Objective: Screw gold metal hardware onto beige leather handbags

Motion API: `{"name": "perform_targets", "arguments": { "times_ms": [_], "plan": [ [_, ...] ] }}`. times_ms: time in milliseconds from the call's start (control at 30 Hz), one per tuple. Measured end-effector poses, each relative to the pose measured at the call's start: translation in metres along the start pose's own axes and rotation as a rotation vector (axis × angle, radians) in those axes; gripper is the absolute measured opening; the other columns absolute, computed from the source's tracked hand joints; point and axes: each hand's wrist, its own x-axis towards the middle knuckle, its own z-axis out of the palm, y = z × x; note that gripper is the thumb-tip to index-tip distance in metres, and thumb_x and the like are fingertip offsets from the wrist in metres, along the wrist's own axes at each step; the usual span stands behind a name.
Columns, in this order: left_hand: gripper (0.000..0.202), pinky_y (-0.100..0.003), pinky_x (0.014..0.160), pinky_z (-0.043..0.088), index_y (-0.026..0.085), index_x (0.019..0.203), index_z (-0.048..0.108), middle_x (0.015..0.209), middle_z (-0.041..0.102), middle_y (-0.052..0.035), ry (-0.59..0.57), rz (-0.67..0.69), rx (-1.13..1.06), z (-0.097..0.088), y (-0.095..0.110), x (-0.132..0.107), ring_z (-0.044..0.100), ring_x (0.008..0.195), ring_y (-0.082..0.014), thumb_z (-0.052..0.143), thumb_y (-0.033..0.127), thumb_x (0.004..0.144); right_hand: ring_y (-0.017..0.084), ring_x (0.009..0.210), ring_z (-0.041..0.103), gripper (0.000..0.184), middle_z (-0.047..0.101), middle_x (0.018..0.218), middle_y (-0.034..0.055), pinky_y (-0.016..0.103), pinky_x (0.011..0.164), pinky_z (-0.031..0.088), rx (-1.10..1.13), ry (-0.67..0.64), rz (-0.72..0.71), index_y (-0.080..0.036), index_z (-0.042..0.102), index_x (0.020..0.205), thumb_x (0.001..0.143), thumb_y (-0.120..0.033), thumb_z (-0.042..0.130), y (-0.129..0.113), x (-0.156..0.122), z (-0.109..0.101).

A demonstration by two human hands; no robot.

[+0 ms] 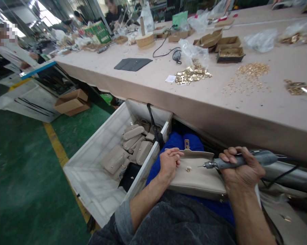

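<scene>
A beige handbag (202, 182) lies across my lap, its flap (198, 155) raised and a gold clasp plate (187, 144) at the flap's edge. On the bag's front sits a small gold turn lock (188, 169). My left hand (169, 163) is at the bag's left side with its fingers curled together; whatever they pinch, if anything, is hidden. Wrapped in my right hand (241, 168) is a grey electric screwdriver (260, 158). Its thin bit points left, above the bag's right part and apart from the lock.
At my left stands a white plastic bin (92, 153) holding several beige bags (115, 159) and a black piece (130, 177). The table (143, 83) carries gold hardware (190, 75), small gold parts (254, 69), cardboard boxes (230, 54) and a black sheet (133, 64). Another beige bag (283, 212) lies right.
</scene>
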Motion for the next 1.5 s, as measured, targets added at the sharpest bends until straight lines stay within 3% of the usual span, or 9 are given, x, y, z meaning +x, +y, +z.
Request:
{"name": "perform_targets", "arguments": {
  "times_ms": [433,700,967,1233,1333,1400,1500],
  "plan": [
    [0.04,-0.021,0.043,0.029,0.011,0.101,0.068,0.077,0.071,-0.0032,-0.031,0.044,0.002,0.003,0.002,0.0,0.047,0.044,-0.006,0.064,0.013,0.061,0.007,0.052,0.04,0.017,0.049,0.073,-0.001,0.022,0.05,0.045,-0.015,0.033,0.011,-0.016,0.058,0.076,0.071,-0.021,0.073,0.003,0.004,-0.003],
    [0.027,-0.022,0.052,0.04,0.011,0.089,0.072,0.069,0.073,-0.0056,-0.001,0.067,0.005,0.007,0.004,-0.003,0.053,0.051,-0.0091,0.076,0.02,0.064,0.007,0.052,0.041,0.018,0.05,0.074,-0.0006,0.022,0.049,0.045,-0.023,0.03,0.009,-0.016,0.058,0.075,0.07,-0.02,0.074,0.004,0.004,-0.002],
    [0.019,-0.021,0.05,0.032,0.012,0.081,0.073,0.06,0.065,-0.0009,0.026,0.089,0.037,0.005,-0.001,0.0,0.049,0.05,-0.0083,0.075,0.022,0.064,0.007,0.052,0.041,0.016,0.051,0.073,-0.0004,0.022,0.05,0.044,-0.026,0.039,0.004,-0.016,0.058,0.076,0.071,-0.02,0.073,0.004,0.005,-0.004],
    [0.023,-0.021,0.051,0.031,0.012,0.081,0.072,0.059,0.063,-0.0005,-0.006,0.054,0.036,0.005,-0.004,0.0,0.046,0.049,-0.0077,0.081,0.026,0.064,0.007,0.052,0.042,0.014,0.051,0.071,-0.0009,0.022,0.051,0.045,-0.019,0.027,0.011,-0.015,0.059,0.076,0.074,-0.02,0.072,0.004,0.003,-0.001],
    [0.022,-0.021,0.051,0.032,0.012,0.082,0.072,0.055,0.058,0.0027,0.005,0.067,0.14,0.003,-0.006,0.0,0.047,0.049,-0.009,0.078,0.03,0.071,0.007,0.053,0.042,0.015,0.051,0.072,-0.001,0.021,0.051,0.046,-0.007,0.035,0.013,-0.015,0.06,0.078,0.073,-0.02,0.073,0.003,0.003,-0.001],
    [0.019,-0.022,0.052,0.036,0.012,0.086,0.073,0.057,0.059,0.0019,0.022,0.135,0.322,0.002,-0.002,0.0,0.051,0.051,-0.0108,0.073,0.03,0.078,0.007,0.053,0.043,0.016,0.052,0.072,-0.0007,0.021,0.051,0.046,0.01,0.049,0.029,-0.015,0.06,0.079,0.072,-0.019,0.074,0.003,0.002,-0.001],
    [0.023,-0.028,0.071,0.052,0.013,0.106,0.073,0.084,0.075,-0.0068,0.009,0.308,0.675,0.003,0.016,0.006,0.068,0.075,-0.0179,0.066,0.018,0.084,0.006,0.054,0.042,0.015,0.052,0.074,-0.0005,0.019,0.051,0.046,0.041,0.064,0.08,-0.015,0.06,0.079,0.072,-0.017,0.074,0.003,0.001,-0.002]
  ]
}}
